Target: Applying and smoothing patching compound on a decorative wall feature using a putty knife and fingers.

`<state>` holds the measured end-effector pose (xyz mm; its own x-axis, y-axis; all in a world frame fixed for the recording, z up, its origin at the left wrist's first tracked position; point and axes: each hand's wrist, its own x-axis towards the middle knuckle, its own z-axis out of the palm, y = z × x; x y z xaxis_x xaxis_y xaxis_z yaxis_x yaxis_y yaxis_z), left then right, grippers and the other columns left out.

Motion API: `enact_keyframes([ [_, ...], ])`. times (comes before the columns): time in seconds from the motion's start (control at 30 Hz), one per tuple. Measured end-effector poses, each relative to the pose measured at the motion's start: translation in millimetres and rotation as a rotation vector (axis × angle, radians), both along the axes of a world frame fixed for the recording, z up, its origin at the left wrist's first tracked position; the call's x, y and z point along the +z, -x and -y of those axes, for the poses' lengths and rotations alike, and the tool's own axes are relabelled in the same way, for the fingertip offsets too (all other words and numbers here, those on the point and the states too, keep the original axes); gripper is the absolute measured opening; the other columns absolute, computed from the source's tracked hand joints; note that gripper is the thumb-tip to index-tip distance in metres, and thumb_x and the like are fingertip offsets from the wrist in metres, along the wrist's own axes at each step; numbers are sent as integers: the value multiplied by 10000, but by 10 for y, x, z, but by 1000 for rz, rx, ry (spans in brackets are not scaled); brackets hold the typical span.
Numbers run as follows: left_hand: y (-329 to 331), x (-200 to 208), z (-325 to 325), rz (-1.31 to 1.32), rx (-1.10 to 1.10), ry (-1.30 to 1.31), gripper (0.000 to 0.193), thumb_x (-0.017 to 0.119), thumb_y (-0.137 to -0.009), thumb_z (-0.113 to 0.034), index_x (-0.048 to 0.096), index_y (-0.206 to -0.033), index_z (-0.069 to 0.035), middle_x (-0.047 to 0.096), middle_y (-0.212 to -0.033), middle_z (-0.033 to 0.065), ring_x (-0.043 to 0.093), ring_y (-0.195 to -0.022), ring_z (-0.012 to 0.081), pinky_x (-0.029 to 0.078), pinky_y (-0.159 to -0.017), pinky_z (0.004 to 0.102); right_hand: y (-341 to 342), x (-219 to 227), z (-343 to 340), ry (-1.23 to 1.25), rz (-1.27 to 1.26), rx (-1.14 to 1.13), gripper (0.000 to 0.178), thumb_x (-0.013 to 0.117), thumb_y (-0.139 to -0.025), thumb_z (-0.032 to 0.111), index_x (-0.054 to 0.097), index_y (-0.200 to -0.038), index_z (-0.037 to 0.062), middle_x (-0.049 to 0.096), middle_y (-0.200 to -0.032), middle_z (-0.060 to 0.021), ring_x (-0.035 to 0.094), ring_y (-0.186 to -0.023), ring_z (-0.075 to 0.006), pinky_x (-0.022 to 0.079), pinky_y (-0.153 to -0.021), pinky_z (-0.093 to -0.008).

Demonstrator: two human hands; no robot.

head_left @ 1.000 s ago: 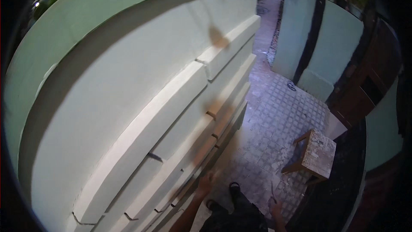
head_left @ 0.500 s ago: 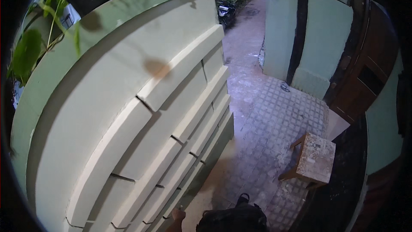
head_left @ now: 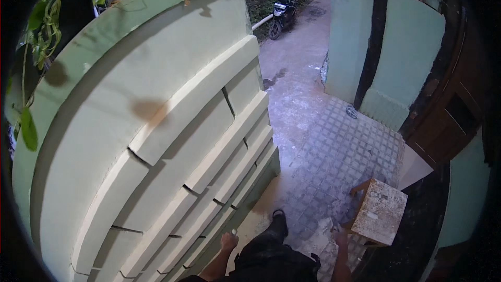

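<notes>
1. The left hand is down at the near end, just beside the lower ledges of the pale wall. Its fingers look curled in around a small pale thing, too small for me to make out; I can't tell whether the hand touches the wall.
2. The right hand hangs low on the other side of the body, near the stool. How far its fingers are open, or whether they grip anything, I can't tell from here.
3. That wall fills the left side, curving up to a green top edge, with stepped cream ledges running from near to far and dark gaps between their lengths. Brownish shadow blotches fall across it.
4. The wooden stool stands to the right, its top blotched with white, on a grey checkered floor.
5. One dark-sandalled foot is on the floor between the hands.
6. At the far end a motorbike is parked beside a dirt path; leafy plants hang over the wall at the far left.
7. On the right I see a mint-green wall, a dark post and a brown door.
</notes>
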<state>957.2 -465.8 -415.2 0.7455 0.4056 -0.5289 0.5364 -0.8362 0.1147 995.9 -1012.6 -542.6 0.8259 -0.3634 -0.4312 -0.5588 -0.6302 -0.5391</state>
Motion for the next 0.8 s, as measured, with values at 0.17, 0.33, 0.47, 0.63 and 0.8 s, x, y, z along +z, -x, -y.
enact_keyframes([
  [0.17,-957,-229,122,132,-95,67,371,576,-895,-337,655,-1069,-19,648,-1114,251,639,-1044,427,542,-830,539,-666,357,-114,43,-19,214,426,660,-792,337,698,-1108,52,710,-974,-227,693,-919,-359,534,-816,-463],
  [0.33,-2122,-457,284,162,-435,94,378,448,-990,-342,603,-1141,-31,593,-1159,270,610,-1058,452,528,-790,588,-1410,1041,-616,-72,99,167,455,652,-848,378,677,-1195,84,704,-979,-230,679,-930,-411,521,-826,-479],
  [0.47,-2747,-281,556,421,-171,279,283,479,-965,-252,631,-1133,-82,636,-1071,236,609,-1039,444,489,-786,591,-2312,1270,-798,-96,266,243,366,621,-909,299,682,-1184,66,692,-777,-159,665,-704,-341,498,-660,-454],
  [0.63,-3351,410,896,682,-613,-17,365,500,-971,-254,583,-1276,-73,577,-1192,237,530,-1113,459,442,-937,532,-3548,1979,-1221,-502,349,175,282,635,-958,217,695,-1152,21,565,-683,18,522,-554,-56,412,-488,-268],
  [0.8,-3624,1294,1128,608,-144,498,310,549,-976,-270,601,-1191,-53,630,-996,261,604,-952,457,492,-838,504,-4670,3425,-1620,-706,488,403,359,563,-931,116,629,-1237,-58,609,-785,-89,580,-720,-167,473,-650,-346],
])
